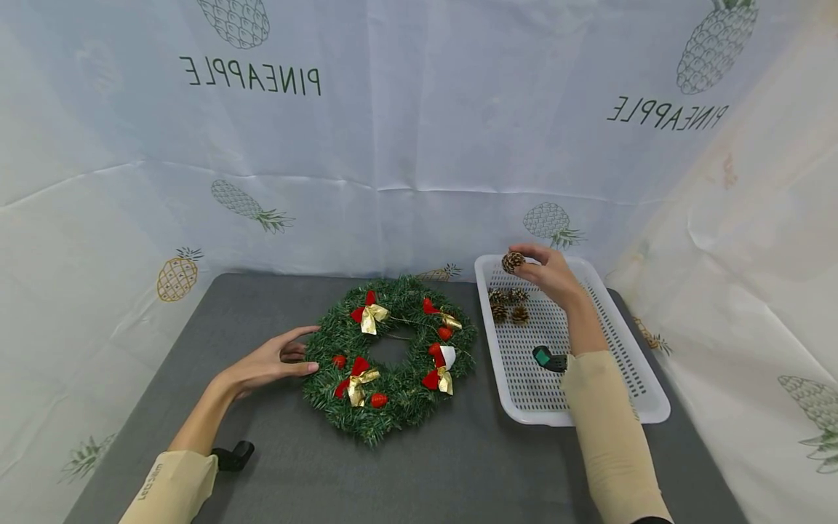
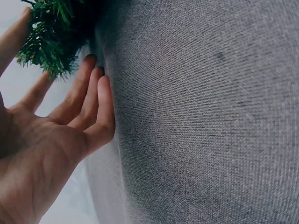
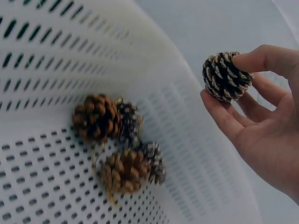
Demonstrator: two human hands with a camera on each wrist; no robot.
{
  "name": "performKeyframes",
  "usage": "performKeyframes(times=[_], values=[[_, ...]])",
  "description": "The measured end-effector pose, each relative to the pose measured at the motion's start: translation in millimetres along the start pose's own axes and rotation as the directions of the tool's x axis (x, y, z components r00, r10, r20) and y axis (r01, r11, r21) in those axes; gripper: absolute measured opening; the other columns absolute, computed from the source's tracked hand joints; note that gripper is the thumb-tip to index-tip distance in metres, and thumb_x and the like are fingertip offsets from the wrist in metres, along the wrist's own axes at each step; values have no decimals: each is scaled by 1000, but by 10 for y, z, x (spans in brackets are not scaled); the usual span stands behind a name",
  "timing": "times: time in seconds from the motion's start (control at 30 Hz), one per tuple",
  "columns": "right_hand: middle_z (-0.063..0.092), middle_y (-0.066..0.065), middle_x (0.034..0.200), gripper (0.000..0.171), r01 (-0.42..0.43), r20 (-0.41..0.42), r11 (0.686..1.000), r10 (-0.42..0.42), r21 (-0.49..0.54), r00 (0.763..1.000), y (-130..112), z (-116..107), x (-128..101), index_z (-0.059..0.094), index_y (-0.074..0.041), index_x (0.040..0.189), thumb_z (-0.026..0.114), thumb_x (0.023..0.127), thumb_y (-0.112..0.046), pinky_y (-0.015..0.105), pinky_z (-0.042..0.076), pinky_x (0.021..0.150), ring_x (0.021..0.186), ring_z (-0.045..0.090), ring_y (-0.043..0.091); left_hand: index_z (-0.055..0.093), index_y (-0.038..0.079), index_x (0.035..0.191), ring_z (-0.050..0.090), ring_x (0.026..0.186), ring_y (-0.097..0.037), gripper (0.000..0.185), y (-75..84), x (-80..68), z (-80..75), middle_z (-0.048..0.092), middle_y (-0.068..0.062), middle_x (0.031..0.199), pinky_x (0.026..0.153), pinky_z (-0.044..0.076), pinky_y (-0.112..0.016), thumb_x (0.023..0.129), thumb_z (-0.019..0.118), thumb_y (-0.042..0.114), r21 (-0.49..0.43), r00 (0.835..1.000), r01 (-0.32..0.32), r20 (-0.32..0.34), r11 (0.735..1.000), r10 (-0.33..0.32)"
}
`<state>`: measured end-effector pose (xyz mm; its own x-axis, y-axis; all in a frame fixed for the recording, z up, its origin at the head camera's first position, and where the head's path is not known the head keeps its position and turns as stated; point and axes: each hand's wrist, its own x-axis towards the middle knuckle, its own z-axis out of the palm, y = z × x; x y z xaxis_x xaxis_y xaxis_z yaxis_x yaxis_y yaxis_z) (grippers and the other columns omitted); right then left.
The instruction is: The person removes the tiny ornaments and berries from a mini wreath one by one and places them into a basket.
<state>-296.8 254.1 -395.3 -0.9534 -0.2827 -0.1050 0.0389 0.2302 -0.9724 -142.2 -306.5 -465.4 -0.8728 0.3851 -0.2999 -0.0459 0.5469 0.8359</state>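
**Pine cone lifted over the tray, wreath steadied on the table**

The right hand [image 1: 546, 273] pinches a pine cone [image 1: 513, 261] between thumb and fingertips, holding it in the air above the far end of the white perforated tray [image 1: 644, 386]. The right wrist view shows the cone clear of the tray floor, with the other fingers loosely curved beneath it. Below it, a small cluster of pine cones [image 1: 508, 304] lies together in the tray's far part, some brown, some frosted pale at the tips. Nearer the person, a small green and black object [image 1: 548, 358] rests in the tray beside the right forearm.

The left hand [image 1: 275, 362] lies open, fingers extended, at the left edge of the green wreath [image 1: 391, 356]; its fingertips touch the needles. The wreath lies flat on the grey table [image 1: 458, 466], just left of the tray, and carries red and gold bows and red berries. A pineapple-printed cloth [image 1: 419, 145] hangs behind.
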Motion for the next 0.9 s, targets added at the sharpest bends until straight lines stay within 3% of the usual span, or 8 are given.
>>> performKeyframes(times=[0.17,0.4,0.53,0.67,0.77,0.9], values=[[36,14,173,57,-49,-50,998,47,-36,998,109,-123,-36,43,-3,165,59,111,-8,21,55,110,119,61,0,26,22,174,35,158,-56,87,-2,-3,0,32,-32,173,119,45,-71,104,74,39,-2,1000,-2,0,1000,2],[53,-6,148,55,-55,-90,998,51,-39,995,230,-285,-74,45,0,162,60,110,-6,12,57,96,109,65,-1,26,21,174,35,158,-57,86,-11,-16,0,32,-33,173,119,45,-72,104,74,39,0,1000,-2,-1,1000,2],[48,5,158,56,-66,-88,997,61,-45,994,284,-360,-82,42,2,163,59,110,-6,10,56,94,108,66,-3,26,21,174,35,158,-57,86,-16,-20,4,32,-33,173,119,45,-72,104,74,39,0,1000,4,0,1000,-4],[34,17,173,57,-102,-91,993,96,-65,991,343,-411,-78,40,0,165,57,111,-7,10,55,94,106,64,-3,26,21,174,35,158,-57,87,-17,-19,9,32,-33,172,119,45,-71,104,74,40,3,1000,11,-2,1000,-11],[32,18,174,58,-120,-96,991,113,-67,989,393,-439,-77,39,0,166,55,111,-7,11,55,95,106,63,-1,26,21,174,35,158,-57,87,-12,-17,13,32,-33,172,118,46,-72,104,74,41,5,1000,12,-5,1000,-12],[42,9,163,58,-134,-105,989,128,-59,986,459,-470,-87,37,2,166,54,112,-7,17,57,99,105,63,1,26,21,174,35,158,-57,87,-2,-15,19,32,-33,172,118,45,-72,104,74,41,1,1000,16,-5,1000,-16]])
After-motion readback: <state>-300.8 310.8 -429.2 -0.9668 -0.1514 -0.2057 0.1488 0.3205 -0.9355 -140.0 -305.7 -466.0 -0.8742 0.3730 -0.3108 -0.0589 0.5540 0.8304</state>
